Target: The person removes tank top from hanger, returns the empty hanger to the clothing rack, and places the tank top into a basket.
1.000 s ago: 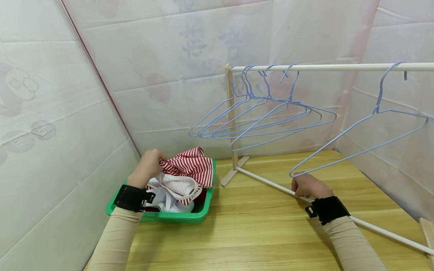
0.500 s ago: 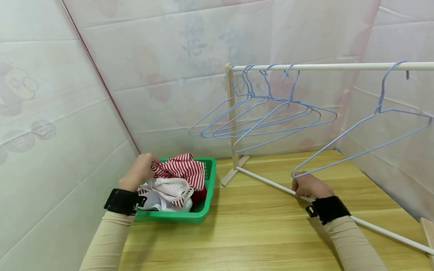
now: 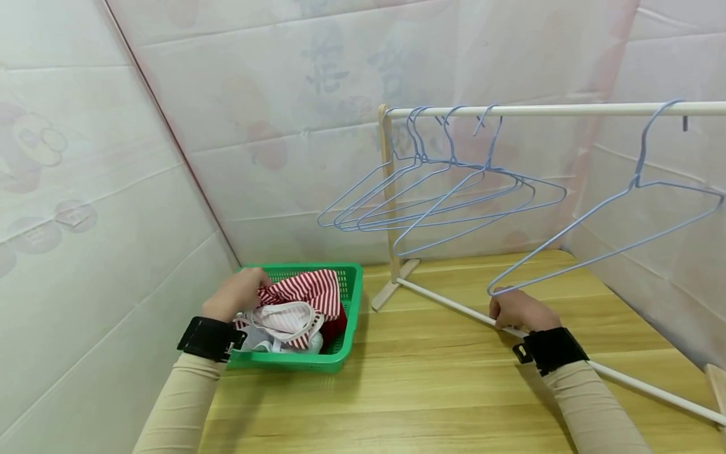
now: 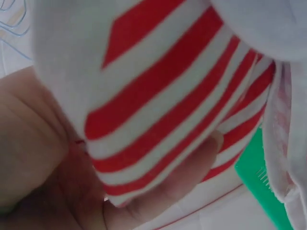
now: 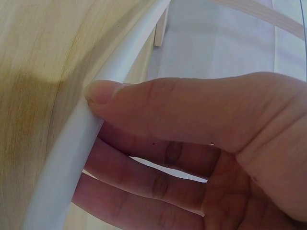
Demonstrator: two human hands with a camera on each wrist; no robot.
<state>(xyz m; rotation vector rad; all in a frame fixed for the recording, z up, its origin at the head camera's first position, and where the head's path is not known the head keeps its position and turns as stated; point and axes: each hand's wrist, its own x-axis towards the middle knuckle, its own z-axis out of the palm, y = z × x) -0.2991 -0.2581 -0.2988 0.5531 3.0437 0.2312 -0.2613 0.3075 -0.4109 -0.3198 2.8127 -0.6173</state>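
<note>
My left hand (image 3: 238,294) is down in the left part of a green plastic basket (image 3: 355,299), gripping a red-and-white striped garment (image 3: 314,290). Close up in the left wrist view, striped cloth (image 4: 158,96) hangs against the palm, with a finger bent along its lower edge. In front of that hand lies a white-trimmed piece of clothing (image 3: 289,320), over grey and dark red cloth. On the right, my right hand (image 3: 522,310) pinches the rack's white bottom rod (image 5: 64,165), thumb on one side and fingers on the other. A blue hanger's lower corner overlaps this hand in the head view.
Several blue wire hangers (image 3: 431,208) hang bunched at the left of the rack's top bar (image 3: 567,110). A single hanger (image 3: 573,277) hangs apart at the right. The rack's wooden post and foot (image 3: 395,287) stand beside the basket on the wood-grain table (image 3: 420,391).
My left hand has moved left and then down into the basket, drawing the striped garment off the basket's right rim. My right hand has stayed on the rod.
</note>
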